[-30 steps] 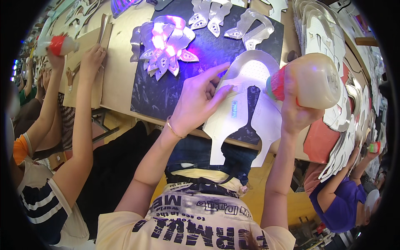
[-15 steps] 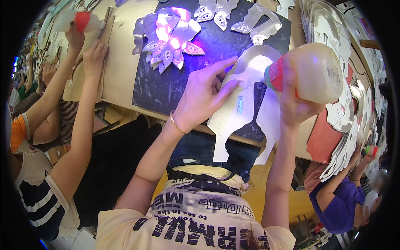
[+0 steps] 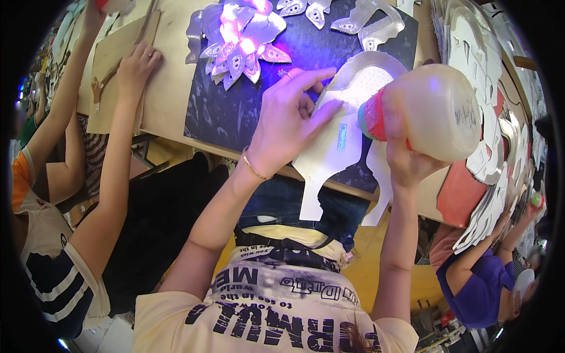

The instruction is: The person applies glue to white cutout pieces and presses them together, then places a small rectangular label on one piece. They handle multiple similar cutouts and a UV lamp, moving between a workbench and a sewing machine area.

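Note:
A white shoe upper point(image 3: 326, 153), with a perforated toe part and a grey curved rim, lies on a dark board, its two legs hanging past the near edge. My left hand point(image 3: 288, 117) pinches its left side between thumb and fingers. In my right hand point(image 3: 406, 156) is a translucent squeeze bottle point(image 3: 444, 112) with a red band and a green neck. The bottle lies tilted on its side, neck pointing left over the upper's inner edge. Whether its tip touches the upper is hidden.
Silver pieces point(image 3: 241, 47) are piled under purple light on the dark board point(image 3: 212, 117), with more silver pieces point(image 3: 371, 26) at its far edge. Stacks of white uppers point(image 3: 471, 65) and a red sheet point(image 3: 462, 194) stand on the right. A co-worker's arms point(image 3: 120, 117) reach in at left.
My right hand has brought the bottle's neck slightly left and down along the upper. The upper has shifted slightly. At left, the co-worker's raised hand with a bottle has moved farther away.

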`<state>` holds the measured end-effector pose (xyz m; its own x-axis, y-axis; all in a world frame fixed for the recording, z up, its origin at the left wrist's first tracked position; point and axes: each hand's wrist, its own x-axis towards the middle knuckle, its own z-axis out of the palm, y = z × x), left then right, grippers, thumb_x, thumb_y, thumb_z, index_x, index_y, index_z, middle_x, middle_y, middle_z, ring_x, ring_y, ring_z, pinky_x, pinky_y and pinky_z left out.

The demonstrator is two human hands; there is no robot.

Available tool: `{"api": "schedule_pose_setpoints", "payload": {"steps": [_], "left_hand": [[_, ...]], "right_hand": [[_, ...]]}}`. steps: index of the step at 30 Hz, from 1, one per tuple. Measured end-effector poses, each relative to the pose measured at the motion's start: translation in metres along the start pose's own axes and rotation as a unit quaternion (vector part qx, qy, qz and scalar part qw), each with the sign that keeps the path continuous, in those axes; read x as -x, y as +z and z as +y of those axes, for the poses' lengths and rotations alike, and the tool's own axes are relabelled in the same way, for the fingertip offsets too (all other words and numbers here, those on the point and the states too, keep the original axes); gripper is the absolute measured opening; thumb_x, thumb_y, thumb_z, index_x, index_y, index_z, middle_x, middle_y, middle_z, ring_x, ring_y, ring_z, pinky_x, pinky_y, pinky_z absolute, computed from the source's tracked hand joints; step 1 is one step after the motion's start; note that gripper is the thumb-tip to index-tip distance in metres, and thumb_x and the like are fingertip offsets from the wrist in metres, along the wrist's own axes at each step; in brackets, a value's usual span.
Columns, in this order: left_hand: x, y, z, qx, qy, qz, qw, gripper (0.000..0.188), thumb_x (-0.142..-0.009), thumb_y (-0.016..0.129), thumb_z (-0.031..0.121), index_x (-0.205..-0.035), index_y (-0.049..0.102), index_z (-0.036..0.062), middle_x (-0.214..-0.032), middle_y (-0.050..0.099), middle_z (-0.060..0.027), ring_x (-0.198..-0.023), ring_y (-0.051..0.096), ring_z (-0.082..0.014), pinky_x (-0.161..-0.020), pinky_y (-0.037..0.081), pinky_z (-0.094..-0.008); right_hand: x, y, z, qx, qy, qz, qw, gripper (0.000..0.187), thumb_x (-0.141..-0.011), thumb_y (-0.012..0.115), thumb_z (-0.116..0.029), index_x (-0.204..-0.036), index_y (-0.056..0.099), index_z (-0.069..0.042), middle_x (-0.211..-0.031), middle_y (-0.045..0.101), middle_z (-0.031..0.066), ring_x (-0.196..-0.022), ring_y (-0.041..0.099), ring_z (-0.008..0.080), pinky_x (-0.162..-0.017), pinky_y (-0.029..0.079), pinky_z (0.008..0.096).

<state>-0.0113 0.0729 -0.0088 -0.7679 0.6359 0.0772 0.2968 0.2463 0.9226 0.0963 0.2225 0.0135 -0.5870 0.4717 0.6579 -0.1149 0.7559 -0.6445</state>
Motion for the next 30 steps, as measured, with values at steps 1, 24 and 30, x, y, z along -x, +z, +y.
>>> {"api": "schedule_pose_setpoints", "payload": {"steps": [1,24,30], "left_hand": [[0.0,0.0,0.0,-0.001,0.003,-0.001,1.0,0.042,-0.08,0.079,0.012,-0.119,0.067,0.0055,-0.087,0.061,-0.0071,-0.054,0.055,-0.0094,-0.052,0.047,-0.0245],[-0.002,-0.001,-0.003,-0.007,0.011,-0.007,1.0,0.044,-0.084,0.079,0.009,-0.125,0.066,0.0048,-0.09,0.057,-0.0008,-0.059,0.041,-0.0006,-0.051,0.038,-0.0168],[0.001,0.001,0.002,-0.024,0.011,0.012,1.0,0.045,-0.085,0.078,0.011,-0.128,0.065,0.0064,-0.088,0.056,-0.0016,-0.062,0.047,-0.0027,-0.054,0.043,-0.0182]], "right_hand": [[0.003,-0.003,-0.003,-0.002,0.012,-0.018,1.0,0.034,-0.073,0.086,-0.014,-0.102,0.074,0.001,-0.096,0.075,0.0044,-0.088,0.072,0.0169,-0.086,0.054,0.0338],[0.062,-0.029,-0.013,-0.113,0.101,0.013,0.988,0.049,-0.082,0.079,-0.013,-0.122,0.058,0.004,-0.118,0.065,0.014,-0.104,0.066,0.0232,-0.089,0.054,0.037],[-0.003,-0.017,0.016,-0.065,0.129,0.095,0.985,0.039,-0.081,0.082,-0.017,-0.11,0.065,0.003,-0.103,0.071,0.0106,-0.092,0.068,0.0196,-0.083,0.055,0.0337]]}}
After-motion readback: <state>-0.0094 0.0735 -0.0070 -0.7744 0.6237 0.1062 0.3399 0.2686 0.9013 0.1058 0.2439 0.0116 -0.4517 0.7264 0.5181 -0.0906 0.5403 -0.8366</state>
